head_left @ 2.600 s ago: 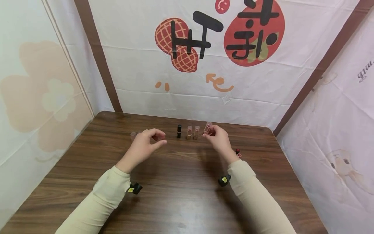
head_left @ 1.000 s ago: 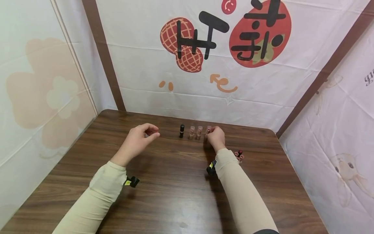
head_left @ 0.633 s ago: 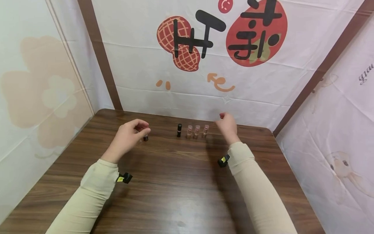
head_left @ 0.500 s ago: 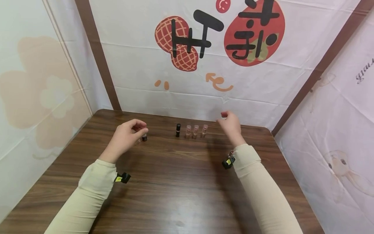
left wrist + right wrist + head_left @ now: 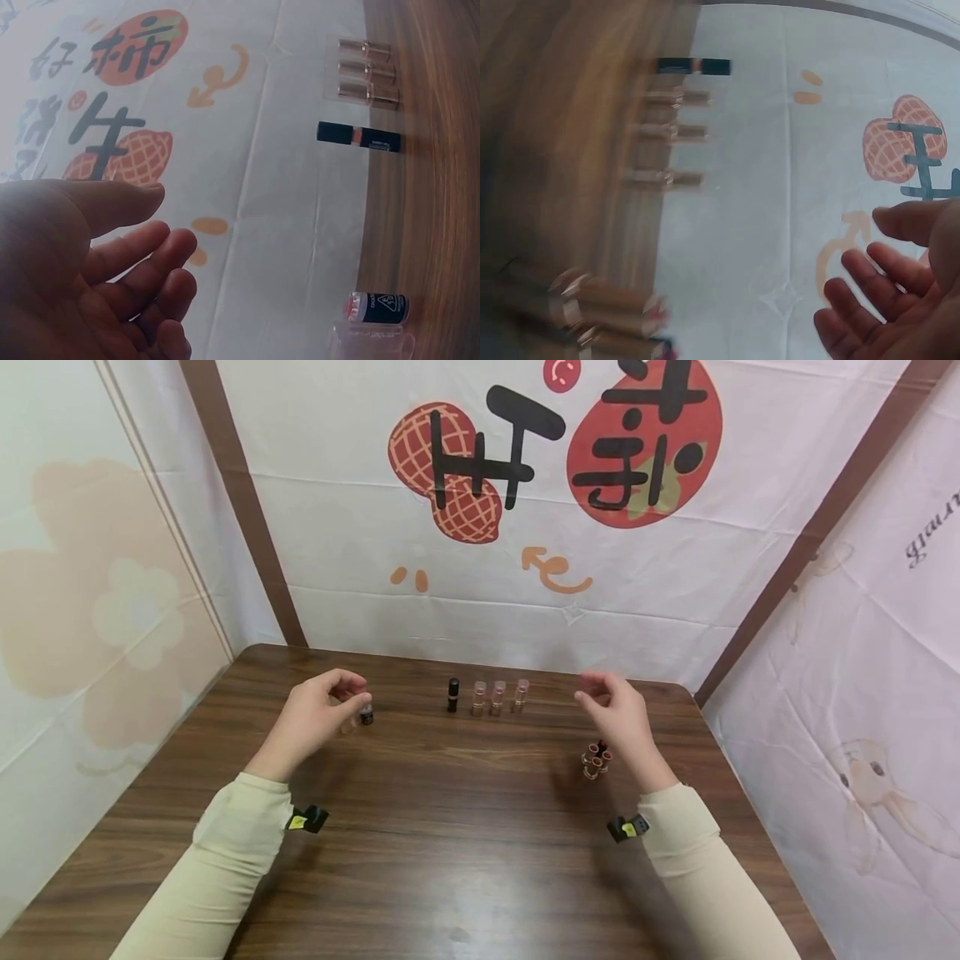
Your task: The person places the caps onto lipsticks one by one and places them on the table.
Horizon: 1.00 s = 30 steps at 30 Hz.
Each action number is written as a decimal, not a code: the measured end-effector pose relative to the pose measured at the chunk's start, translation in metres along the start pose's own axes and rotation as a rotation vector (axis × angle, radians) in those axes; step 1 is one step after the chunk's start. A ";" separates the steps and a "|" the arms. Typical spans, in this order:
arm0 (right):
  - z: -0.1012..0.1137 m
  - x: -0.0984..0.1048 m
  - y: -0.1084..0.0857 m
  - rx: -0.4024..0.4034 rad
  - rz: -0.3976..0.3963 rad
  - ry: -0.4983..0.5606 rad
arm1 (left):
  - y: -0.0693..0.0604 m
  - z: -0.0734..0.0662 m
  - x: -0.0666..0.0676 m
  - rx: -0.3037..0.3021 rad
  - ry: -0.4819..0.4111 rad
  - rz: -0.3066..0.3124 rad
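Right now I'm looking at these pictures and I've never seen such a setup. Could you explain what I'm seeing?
There is no robot: these are a person's left hand and right hand. The wide picture comes from a camera on the head, looking forward and down. The two smaller, turned views come from a camera worn on each wrist.

On the brown table, a black tube stands in a row with three clear-capped tubes. A cluster of small tubes stands near the right wrist. By the left hand are a short black-labelled piece and clear plastic.

Neither hand holds anything.
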State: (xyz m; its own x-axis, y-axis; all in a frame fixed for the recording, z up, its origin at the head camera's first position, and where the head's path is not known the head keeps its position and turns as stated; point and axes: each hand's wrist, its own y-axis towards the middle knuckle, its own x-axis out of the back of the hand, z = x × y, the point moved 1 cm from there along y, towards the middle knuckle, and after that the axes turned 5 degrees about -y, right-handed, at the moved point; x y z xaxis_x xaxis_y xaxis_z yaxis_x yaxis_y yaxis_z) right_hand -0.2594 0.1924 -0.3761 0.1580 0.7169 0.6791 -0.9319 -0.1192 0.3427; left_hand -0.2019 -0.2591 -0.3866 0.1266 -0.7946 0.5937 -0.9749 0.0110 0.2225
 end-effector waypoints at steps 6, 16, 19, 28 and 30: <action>-0.021 0.003 -0.025 0.079 0.008 -0.001 | -0.001 -0.001 0.004 -0.016 0.029 -0.017; -0.054 0.005 -0.044 0.024 -0.050 0.118 | -0.005 -0.006 0.004 0.006 0.003 0.037; -0.060 0.005 -0.047 0.005 -0.071 0.142 | -0.004 -0.004 0.005 -0.005 0.026 0.017; -0.078 0.004 -0.053 -0.020 -0.134 0.191 | -0.003 0.001 0.006 0.005 0.088 -0.016; -0.083 0.005 -0.055 -0.014 -0.142 0.186 | -0.002 0.002 0.004 0.009 0.095 -0.018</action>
State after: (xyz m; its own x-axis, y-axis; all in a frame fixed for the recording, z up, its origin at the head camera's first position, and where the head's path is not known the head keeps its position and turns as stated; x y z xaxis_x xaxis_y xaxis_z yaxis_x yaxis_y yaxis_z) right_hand -0.2347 0.2594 -0.4455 0.2264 0.8403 0.4927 -0.9091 0.0006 0.4167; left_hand -0.2003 -0.2631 -0.3863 0.1608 -0.7335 0.6604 -0.9738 -0.0088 0.2273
